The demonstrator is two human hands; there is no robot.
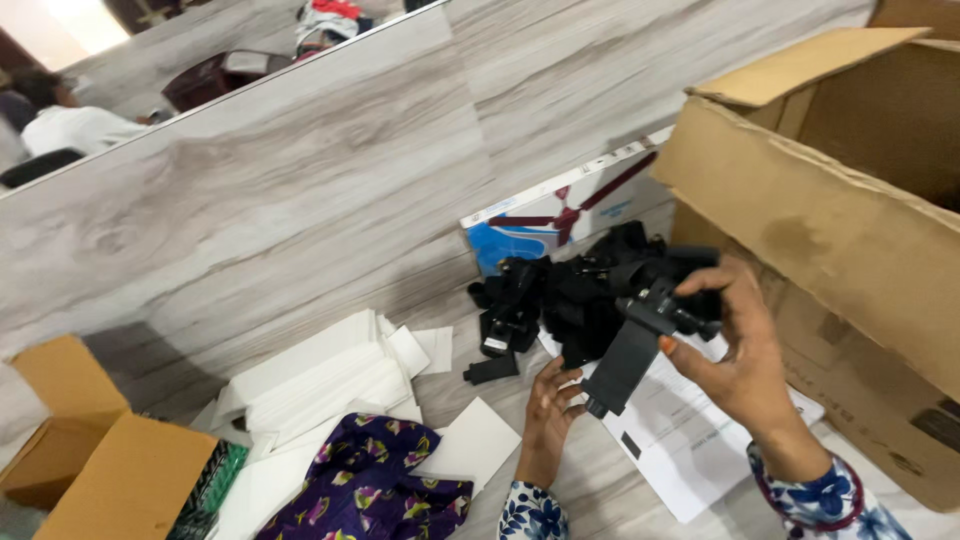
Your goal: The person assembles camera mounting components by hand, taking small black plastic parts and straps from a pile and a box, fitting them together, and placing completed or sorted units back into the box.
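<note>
Right hand (742,352) pinches the black part (640,340) up top, left hand (550,405) curls under its lower end, steadying it above the pile (560,295).

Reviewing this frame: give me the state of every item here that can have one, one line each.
Large cardboard box: open, flap up.
Small cardboard box: flaps open.
Black device: lifted off the surface, held by both hands.
Right hand: gripping the device's upper end.
Left hand: fingers at its lower end.
Black parts pile: loose heap.
White cards: stacked, some scattered.
Printed sheet: lying flat.
</note>
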